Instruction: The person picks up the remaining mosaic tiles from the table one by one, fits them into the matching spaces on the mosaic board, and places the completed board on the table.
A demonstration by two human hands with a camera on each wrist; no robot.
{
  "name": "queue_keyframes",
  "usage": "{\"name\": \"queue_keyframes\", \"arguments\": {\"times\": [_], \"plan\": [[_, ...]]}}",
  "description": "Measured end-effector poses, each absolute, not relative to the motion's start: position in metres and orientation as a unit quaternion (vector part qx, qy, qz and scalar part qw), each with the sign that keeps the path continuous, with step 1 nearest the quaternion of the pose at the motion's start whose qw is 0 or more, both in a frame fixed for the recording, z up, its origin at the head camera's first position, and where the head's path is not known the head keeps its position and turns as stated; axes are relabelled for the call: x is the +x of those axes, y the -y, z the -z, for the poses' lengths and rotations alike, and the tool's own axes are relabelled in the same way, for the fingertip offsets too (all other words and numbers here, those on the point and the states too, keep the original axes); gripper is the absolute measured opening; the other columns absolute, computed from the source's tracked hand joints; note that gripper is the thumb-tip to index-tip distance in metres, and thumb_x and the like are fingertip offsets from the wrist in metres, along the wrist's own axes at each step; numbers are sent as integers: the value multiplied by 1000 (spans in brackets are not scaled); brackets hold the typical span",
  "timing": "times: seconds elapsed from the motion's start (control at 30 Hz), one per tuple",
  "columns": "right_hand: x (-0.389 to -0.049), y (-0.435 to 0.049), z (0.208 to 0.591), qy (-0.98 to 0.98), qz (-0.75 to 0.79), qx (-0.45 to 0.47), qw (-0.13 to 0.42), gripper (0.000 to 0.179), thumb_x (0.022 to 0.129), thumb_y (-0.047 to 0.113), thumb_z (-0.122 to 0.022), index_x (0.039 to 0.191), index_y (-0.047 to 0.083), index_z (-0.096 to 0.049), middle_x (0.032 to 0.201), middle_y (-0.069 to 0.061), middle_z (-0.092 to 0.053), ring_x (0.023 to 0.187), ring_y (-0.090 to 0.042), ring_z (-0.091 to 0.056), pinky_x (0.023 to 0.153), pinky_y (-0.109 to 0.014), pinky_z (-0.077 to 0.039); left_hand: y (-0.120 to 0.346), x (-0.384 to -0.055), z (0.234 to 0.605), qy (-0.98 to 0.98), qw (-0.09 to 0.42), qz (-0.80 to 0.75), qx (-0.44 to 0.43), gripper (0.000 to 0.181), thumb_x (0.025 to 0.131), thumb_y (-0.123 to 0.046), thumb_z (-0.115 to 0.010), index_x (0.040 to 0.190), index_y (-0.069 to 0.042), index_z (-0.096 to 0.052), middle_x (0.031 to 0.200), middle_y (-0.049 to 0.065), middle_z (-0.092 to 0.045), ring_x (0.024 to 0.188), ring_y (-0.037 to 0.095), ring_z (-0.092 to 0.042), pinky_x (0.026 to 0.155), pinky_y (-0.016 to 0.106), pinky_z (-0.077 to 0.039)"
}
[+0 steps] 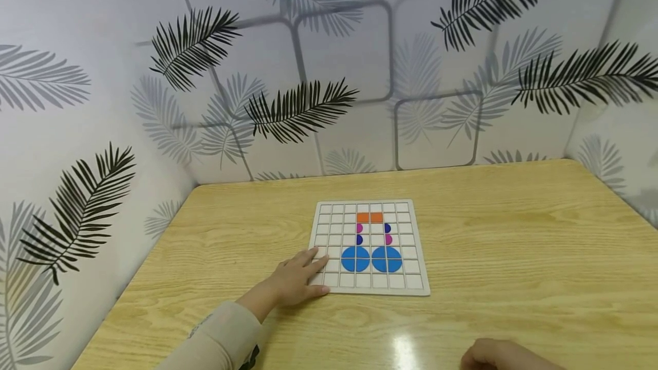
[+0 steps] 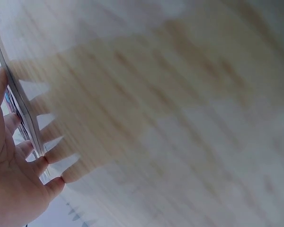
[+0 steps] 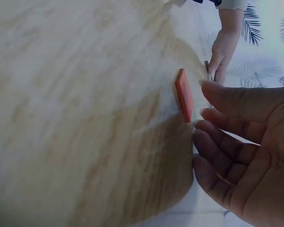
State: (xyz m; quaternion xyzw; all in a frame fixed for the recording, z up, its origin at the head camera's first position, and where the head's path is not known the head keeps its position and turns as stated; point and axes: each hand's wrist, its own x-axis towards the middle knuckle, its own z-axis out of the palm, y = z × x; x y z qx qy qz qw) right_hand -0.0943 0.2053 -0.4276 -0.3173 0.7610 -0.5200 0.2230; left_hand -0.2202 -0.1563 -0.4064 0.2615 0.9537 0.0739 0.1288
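Note:
A white gridded board (image 1: 336,282) lies on the wooden table, carrying two blue circles of quarter pieces (image 1: 355,259), two orange squares (image 1: 370,217), and small pink and dark blue half circles (image 1: 388,233). Across its left edge rests my left hand (image 1: 294,280), fingers spread; the left wrist view catches that hand (image 2: 12,170) at the board's edge. My right hand (image 1: 497,354) is low at the front right, partly out of frame. Up close, its fingers (image 3: 222,146) are loosely bent beside an orange tile (image 3: 183,97) on the tabletop, with no grip visible.
The wooden table (image 1: 514,233) extends on both sides of the board. A wall with leaf patterns (image 1: 349,61) borders it at the back and left. Light glares off the front of the tabletop.

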Motion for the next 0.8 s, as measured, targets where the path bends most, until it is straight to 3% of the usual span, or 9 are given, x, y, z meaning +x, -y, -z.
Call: {"name": "queue_keyframes", "arguments": {"times": [0.27, 0.47, 0.67, 0.8], "plan": [[-93, -202, 440, -803, 449, -377, 109, 7, 82, 11, -58, 80, 16, -63, 74, 19, -47, 62, 4, -46, 46, -18, -39, 155, -219, 405, -955, 133, -71, 256, 65, 85, -52, -41, 138, -18, -25, 142, 10, -15, 127, 30, -13, 97, 49, -17], [-99, -204, 450, -796, 394, -459, 15, 5, 77, 7, -61, 76, 11, -63, 74, 16, -46, 64, 6, -41, 48, -13, -37, 156, -219, 407, -955, 132, -72, 254, 65, 84, -53, -40, 138, -18, -24, 142, 10, -14, 127, 30, -13, 97, 49, -17], [-101, -203, 455, -793, 376, -480, -1, 5, 78, 6, -59, 74, 9, -61, 74, 12, -49, 65, 5, -43, 49, -14, -38, 156, -219, 409, -955, 132, -75, 256, 66, 84, -54, -39, 138, -18, -24, 142, 10, -14, 127, 31, -13, 97, 49, -17], [-94, -200, 451, -811, 405, -419, 52, 8, 80, 9, -57, 73, 11, -60, 71, 16, -48, 61, 5, -44, 46, -16, -39, 156, -219, 409, -954, 128, -75, 260, 66, 84, -53, -39, 138, -18, -24, 142, 10, -14, 127, 31, -13, 97, 49, -16]]}}
